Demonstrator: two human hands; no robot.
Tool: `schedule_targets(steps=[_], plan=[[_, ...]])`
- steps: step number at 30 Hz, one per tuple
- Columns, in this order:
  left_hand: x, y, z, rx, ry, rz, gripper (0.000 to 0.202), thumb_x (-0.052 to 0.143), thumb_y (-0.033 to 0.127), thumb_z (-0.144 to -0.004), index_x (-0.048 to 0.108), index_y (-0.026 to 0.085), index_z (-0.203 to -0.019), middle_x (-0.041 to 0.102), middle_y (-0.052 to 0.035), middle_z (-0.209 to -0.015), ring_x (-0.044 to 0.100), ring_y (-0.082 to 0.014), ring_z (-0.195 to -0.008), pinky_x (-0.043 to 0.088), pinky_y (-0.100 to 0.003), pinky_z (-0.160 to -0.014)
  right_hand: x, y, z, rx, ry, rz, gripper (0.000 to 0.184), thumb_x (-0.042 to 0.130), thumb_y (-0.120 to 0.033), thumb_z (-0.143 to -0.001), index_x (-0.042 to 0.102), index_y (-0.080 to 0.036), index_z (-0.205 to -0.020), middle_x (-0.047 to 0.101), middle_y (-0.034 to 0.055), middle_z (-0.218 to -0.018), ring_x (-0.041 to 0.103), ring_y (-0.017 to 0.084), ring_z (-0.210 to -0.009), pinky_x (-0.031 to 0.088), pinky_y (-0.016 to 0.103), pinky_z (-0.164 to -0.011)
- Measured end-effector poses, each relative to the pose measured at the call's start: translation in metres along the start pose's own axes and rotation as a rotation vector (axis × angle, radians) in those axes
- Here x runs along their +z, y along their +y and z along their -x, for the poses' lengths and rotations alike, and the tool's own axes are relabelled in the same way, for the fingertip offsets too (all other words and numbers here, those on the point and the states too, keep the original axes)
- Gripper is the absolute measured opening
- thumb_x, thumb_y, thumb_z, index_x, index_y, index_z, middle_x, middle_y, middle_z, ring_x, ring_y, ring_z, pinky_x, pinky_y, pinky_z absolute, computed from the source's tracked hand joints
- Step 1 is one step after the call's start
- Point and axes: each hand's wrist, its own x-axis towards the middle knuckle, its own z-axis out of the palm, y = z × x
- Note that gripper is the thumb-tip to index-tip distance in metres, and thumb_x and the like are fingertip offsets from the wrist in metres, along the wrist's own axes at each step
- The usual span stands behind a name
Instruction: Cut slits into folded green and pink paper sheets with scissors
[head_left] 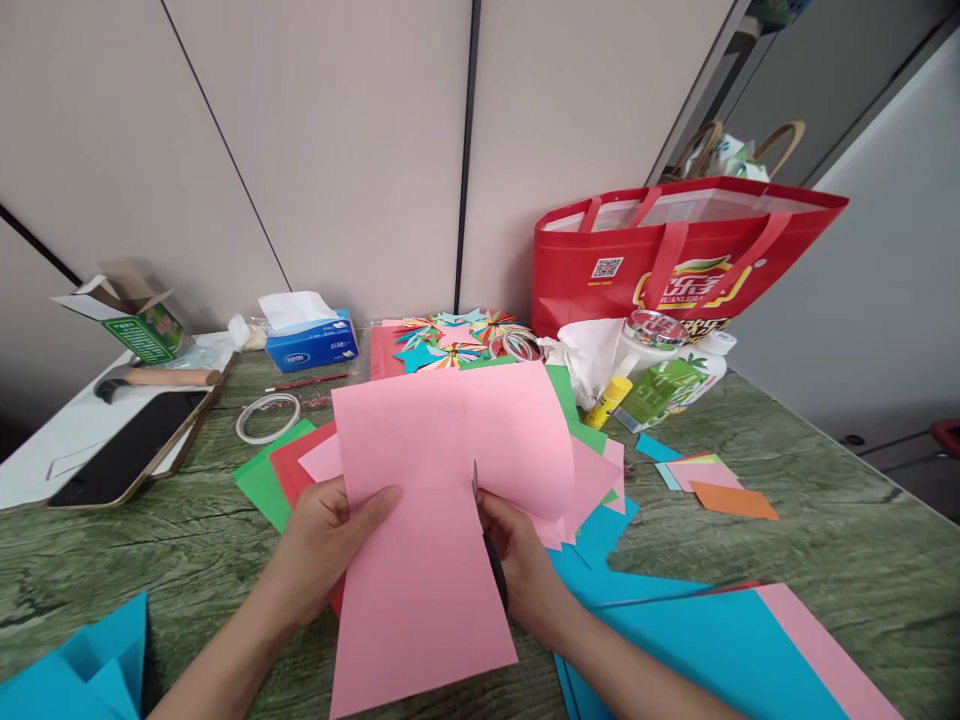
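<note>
My left hand pinches the left edge of a large pink paper sheet, thumb on its front, holding it up over the table. My right hand grips black-handled scissors; the blade pokes up through a cut running up the sheet's middle. The part of the sheet right of the cut curls away. Under the sheet lie red and green papers and blue papers.
A green wood-grain table carries blue and pink sheets at the front right, paper scraps, a glue stick, a red bag, folded paper stars, a tape roll, a tissue box and a phone.
</note>
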Motion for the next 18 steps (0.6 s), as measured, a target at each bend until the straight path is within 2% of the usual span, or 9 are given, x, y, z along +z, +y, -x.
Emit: schedule_targets(steps=[8, 18], plan=[[-0.0008, -0.0019, -0.0008, 0.001, 0.013, 0.022, 0.019, 0.070, 0.034, -0.060, 0.068, 0.016, -0.065, 0.071, -0.0048, -0.063, 0.062, -0.0181, -0.049, 0.047, -0.026, -0.045, -0.0009, -0.0005, -0.0004, 0.009, -0.015, 0.008, 0.032, 0.076, -0.029, -0.056, 0.063, -0.019, -0.084, 0.067, 0.0035, -0.084, 0.059, 0.020, -0.078, 0.048, 0.028, -0.066], [-0.0002, 0.0004, 0.0013, -0.004, -0.008, -0.016, 0.020, 0.070, 0.036, -0.061, 0.067, 0.016, -0.064, 0.070, -0.0048, -0.062, 0.061, -0.0177, -0.048, 0.047, -0.026, -0.044, -0.0021, 0.0005, -0.0007, 0.021, -0.007, -0.009, 0.033, 0.077, -0.023, -0.054, 0.064, -0.019, -0.084, 0.067, 0.0027, -0.083, 0.059, 0.019, -0.077, 0.047, 0.027, -0.067]])
